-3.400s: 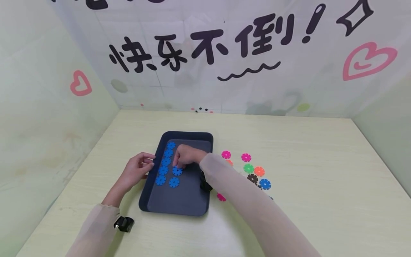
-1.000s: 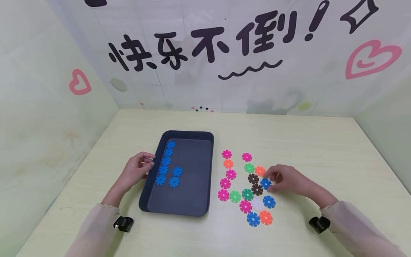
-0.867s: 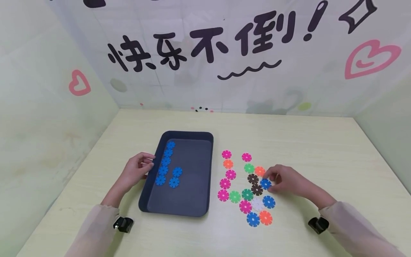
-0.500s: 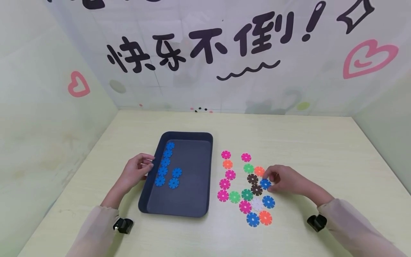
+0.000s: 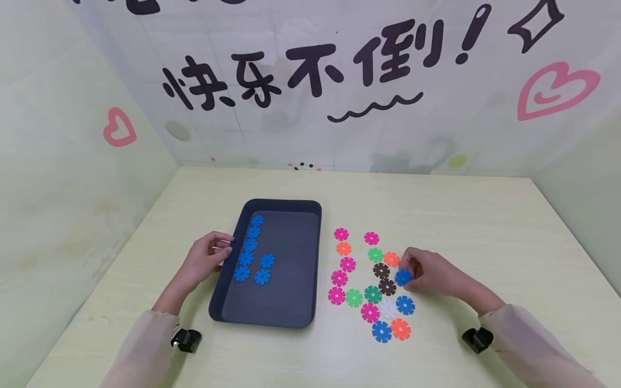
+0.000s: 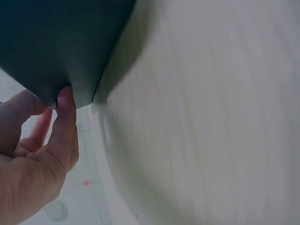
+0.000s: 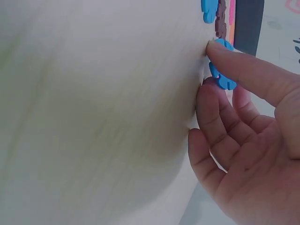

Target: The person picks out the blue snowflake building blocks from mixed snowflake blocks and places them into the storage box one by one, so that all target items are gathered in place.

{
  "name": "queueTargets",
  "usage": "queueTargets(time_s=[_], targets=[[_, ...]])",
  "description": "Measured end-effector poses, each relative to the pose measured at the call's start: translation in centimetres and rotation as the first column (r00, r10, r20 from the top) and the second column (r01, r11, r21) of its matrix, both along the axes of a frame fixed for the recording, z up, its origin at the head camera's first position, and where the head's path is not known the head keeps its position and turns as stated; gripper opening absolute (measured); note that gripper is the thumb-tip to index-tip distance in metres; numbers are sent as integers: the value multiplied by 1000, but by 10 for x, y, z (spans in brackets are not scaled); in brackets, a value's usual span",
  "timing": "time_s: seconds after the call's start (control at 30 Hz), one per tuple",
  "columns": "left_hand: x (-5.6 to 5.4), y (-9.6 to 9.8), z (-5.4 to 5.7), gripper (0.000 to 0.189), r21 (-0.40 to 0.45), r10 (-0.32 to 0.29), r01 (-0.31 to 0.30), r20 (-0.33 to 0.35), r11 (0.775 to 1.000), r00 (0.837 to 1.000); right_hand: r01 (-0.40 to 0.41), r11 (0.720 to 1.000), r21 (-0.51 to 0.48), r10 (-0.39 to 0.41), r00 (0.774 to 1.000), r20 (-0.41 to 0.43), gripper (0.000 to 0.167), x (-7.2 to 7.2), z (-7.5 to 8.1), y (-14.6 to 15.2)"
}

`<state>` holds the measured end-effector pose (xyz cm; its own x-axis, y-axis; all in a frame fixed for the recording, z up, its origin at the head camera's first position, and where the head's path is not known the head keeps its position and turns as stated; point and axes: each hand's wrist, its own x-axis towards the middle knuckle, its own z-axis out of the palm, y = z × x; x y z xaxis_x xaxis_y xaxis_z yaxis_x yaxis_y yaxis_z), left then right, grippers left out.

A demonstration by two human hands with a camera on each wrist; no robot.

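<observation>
A dark tray (image 5: 271, 320) holds several blue notched plastic discs (image 5: 249, 244), mostly in a column along its left side. My left hand (image 5: 206, 256) holds the tray's left rim, with a fingertip against the outer wall in the left wrist view. Over the loose discs at the right, my right hand (image 5: 432, 272) pinches a blue disc (image 5: 403, 277) between thumb and fingers. The right wrist view shows that same blue disc (image 7: 225, 82) on edge, partly covered by the thumb.
Loose discs lie right of the tray: pink (image 5: 370, 312), orange (image 5: 400, 328), green (image 5: 373, 294), brown (image 5: 387, 286), white (image 5: 388, 308) and blue (image 5: 405, 305). A printed backdrop (image 5: 310, 140) stands behind the table (image 5: 461, 215).
My right hand has moved from inside the tray to the loose discs, where it now grips a blue one and has shifted it slightly right. The left hand stays at the rim.
</observation>
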<state>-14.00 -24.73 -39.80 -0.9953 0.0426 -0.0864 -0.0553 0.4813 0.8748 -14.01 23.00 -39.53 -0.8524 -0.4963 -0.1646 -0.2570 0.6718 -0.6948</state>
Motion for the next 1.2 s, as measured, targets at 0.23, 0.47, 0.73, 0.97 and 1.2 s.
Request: queueTargets(time_s=[0.23,0.47,0.73,0.97,1.2], targets=[[-1,-1,1,26,-4,-2,2,1,1000,1000,-65,996,-59,65,998,-5,28,2,9,6],[-1,-1,0,27,-11,-5,5,-5,1000,1000,-110,992,-68,105,992,-72,25,1,19,5],[-1,2,2,27,-16,7,-7,0,1000,1000,-180,978,-102,168,979,-115,23,-1,33,-19],[-1,3,4,27,-16,10,-10,6,1000,1000,-237,964,-123,223,967,-122,23,-9,49,-54],[0,1,4,27,-12,0,1,7,1000,1000,-312,932,-183,291,948,-130,19,-25,61,-100]])
